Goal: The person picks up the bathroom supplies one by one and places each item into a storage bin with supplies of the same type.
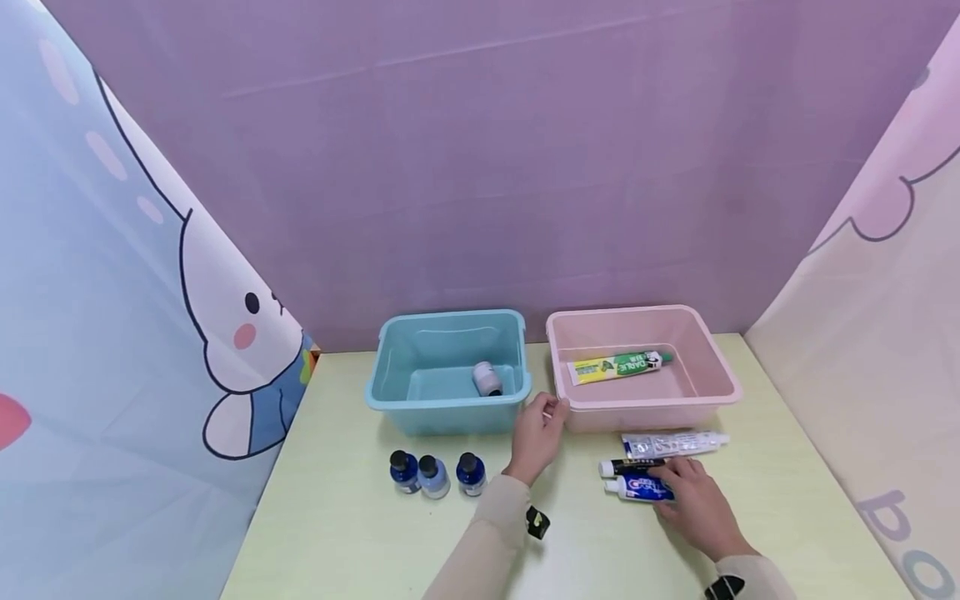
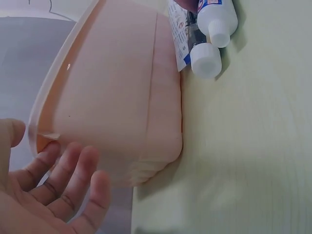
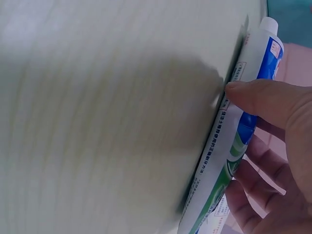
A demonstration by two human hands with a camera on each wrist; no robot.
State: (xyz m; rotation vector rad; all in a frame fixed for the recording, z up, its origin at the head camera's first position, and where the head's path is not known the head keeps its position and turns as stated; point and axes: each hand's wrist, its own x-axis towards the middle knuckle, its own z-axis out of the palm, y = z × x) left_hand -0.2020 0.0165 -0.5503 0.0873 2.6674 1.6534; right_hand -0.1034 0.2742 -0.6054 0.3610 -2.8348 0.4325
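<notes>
My right hand point(image 1: 699, 504) pinches a blue and white toothpaste tube point(image 1: 637, 488) on the table, thumb along its near side and fingers over the far side. Right beside that tube lies a black toothpaste tube point(image 1: 630, 468) with a white cap. A silvery white toothpaste tube point(image 1: 667, 444) is farther back, close to the pink bin point(image 1: 637, 417). With its fingers curled, my left hand point(image 1: 537, 437) holds the pink bin's near left rim corner; in the left wrist view, fingertips point(image 2: 90, 156) lie just below that rim. Inside the bin rests a yellow and green toothpaste tube point(image 1: 618, 367).
Left of the pink bin stands a teal bin point(image 1: 442, 417) holding a small pale bottle point(image 1: 487, 379) tipped on its side. In front of it are three dark-capped bottles point(image 1: 433, 477), upright on the pale table point(image 1: 337, 533). Curtains enclose the back and sides.
</notes>
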